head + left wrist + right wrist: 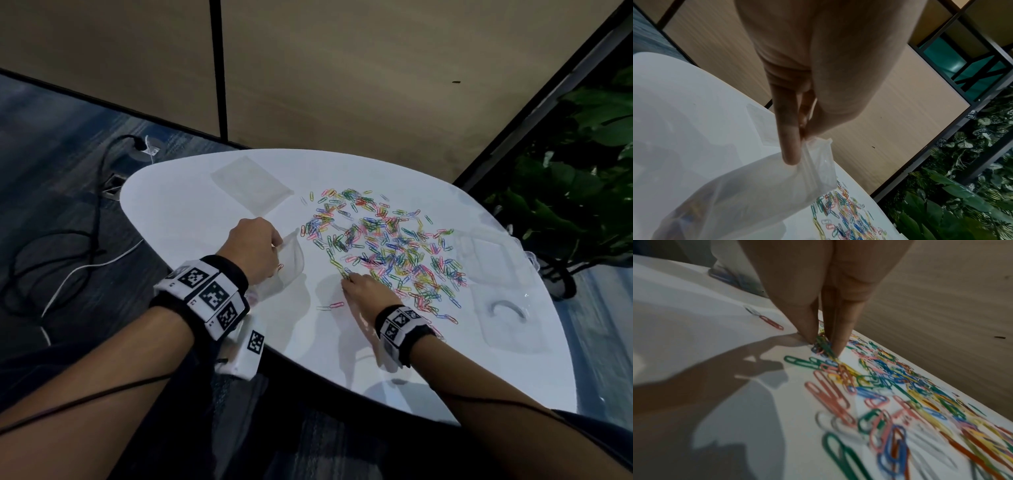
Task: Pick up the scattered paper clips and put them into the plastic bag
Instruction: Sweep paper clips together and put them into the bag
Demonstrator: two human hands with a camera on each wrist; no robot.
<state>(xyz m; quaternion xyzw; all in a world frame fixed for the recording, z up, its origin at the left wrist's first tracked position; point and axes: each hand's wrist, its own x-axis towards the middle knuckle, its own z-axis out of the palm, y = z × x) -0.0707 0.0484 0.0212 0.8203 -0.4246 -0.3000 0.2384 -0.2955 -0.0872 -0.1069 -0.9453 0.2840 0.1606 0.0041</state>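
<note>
Several coloured paper clips (387,246) lie scattered over the middle and right of the white table (191,219). My left hand (255,251) pinches the rim of a clear plastic bag (289,263) and holds it just above the table, left of the clips. In the left wrist view thumb and fingers (789,146) grip the plastic bag (760,191) at its mouth. My right hand (356,286) is down at the near left edge of the pile. The right wrist view shows its fingertips (838,344) pinching a small bunch of paper clips (823,346).
A second flat clear bag (251,183) lies at the table's far left. Clear plastic trays (503,308) sit at the right edge. Two stray clips (330,306) lie near the front. A green plant (589,171) stands right; cables (68,240) run over the floor left.
</note>
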